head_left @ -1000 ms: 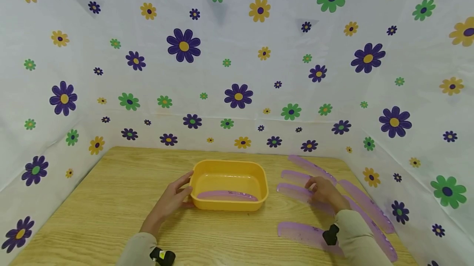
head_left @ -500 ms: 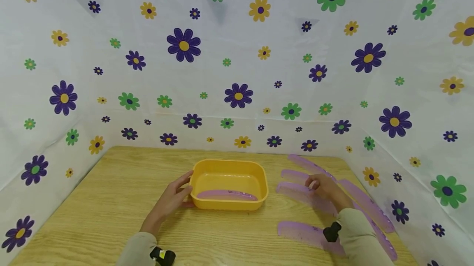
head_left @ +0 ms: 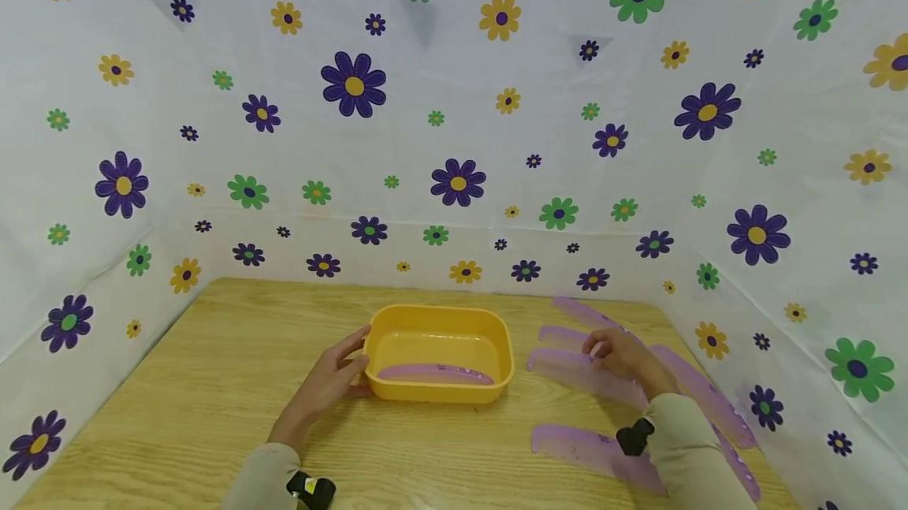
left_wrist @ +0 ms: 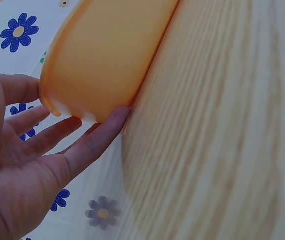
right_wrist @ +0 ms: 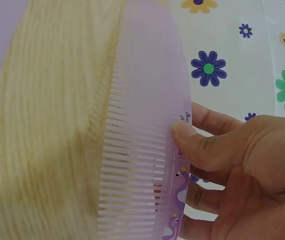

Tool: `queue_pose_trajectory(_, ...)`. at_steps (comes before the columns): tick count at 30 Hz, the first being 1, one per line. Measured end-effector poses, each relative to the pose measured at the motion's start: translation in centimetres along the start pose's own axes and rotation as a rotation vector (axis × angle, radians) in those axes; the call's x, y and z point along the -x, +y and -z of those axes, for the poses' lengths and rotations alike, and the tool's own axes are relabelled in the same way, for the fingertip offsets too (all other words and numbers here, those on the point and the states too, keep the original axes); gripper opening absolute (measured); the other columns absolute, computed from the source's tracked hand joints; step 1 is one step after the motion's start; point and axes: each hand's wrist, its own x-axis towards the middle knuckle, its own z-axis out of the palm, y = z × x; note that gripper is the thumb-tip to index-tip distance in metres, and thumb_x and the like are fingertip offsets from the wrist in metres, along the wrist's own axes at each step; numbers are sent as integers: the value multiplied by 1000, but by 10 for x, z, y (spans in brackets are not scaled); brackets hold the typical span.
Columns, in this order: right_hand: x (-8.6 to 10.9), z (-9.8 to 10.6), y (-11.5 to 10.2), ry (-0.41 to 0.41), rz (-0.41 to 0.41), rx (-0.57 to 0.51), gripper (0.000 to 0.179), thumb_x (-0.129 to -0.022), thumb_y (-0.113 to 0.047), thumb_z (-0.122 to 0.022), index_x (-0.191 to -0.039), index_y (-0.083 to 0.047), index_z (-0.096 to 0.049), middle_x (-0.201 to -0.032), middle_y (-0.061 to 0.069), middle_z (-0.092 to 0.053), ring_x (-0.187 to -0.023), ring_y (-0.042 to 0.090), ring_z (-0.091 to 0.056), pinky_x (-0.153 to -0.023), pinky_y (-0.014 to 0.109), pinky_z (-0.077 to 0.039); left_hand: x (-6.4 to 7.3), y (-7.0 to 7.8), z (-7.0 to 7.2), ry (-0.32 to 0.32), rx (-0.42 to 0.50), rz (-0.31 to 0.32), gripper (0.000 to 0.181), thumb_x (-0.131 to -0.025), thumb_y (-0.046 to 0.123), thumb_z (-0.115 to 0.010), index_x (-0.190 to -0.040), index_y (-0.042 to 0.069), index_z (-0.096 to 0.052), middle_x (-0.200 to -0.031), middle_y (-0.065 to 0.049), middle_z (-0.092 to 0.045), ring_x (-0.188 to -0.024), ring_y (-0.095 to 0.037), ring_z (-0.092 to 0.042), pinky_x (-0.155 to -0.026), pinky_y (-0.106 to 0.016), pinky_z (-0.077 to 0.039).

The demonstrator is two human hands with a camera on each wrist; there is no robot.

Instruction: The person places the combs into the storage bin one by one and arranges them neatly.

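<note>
My right hand (head_left: 620, 356) pinches a translucent purple comb (head_left: 567, 368) along its spine. In the right wrist view the thumb lies on the comb's decorated face (right_wrist: 147, 75), fingers behind it, teeth pointing left over the wood. My left hand (head_left: 332, 372) touches the left end of a yellow plastic tub (head_left: 440, 394). Seen from the left wrist, its fairly straight fingers (left_wrist: 95, 142) rest against the tub's outer end wall (left_wrist: 112, 60), near rim and base. Another purple comb (head_left: 433, 374) lies inside the tub along its near wall.
More purple combs lie around the right hand: one at the back (head_left: 585, 313), one just behind the held comb (head_left: 560, 334), one in front (head_left: 582, 447), others at the right edge (head_left: 702, 396). Flowered white cloth (head_left: 454, 124) walls the wooden table (head_left: 234, 368) at back and sides.
The comb in the right hand has risen slightly and shifted a little left, its right end swinging clear of the combs at the side. The left hand and the tub have stayed put.
</note>
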Motion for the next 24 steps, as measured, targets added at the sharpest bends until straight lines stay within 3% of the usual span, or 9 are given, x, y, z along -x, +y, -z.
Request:
queue_pose_trajectory(8, -1, 8, -11, -9, -47, -18, 18, -88, 13, -62, -103, 4, -66, -97, 23, -67, -87, 28, -57, -71, 32, -48, -1, 0, 1, -5, 4, 4, 58, -110, 11, -45, -164, 10, -25, -165, -28, -29, -136, -51, -53, -86, -44, -65)
queue_pose_trajectory(16, -5, 13, -19, 0, 41, 34, 17, -88, 11, -65, -103, 4, -68, -95, 25, -70, -86, 29, -62, -73, 35, -52, -2, 1, 1, -12, 12, -4, 57, -110, 9, -44, -164, 8, -24, -165, -29, -28, -137, -53, -52, -86, -46, -65)
queue_pose_trajectory(24, -12, 17, -33, -3, 38, 45, 17, -89, 10, -65, -103, 1, -69, -97, 24, -71, -91, 32, -64, -80, 42, -56, -2, -1, 1, -17, 14, -7, 56, -110, 10, -44, -163, 7, -26, -165, -29, -28, -136, -52, -52, -86, -46, -64)
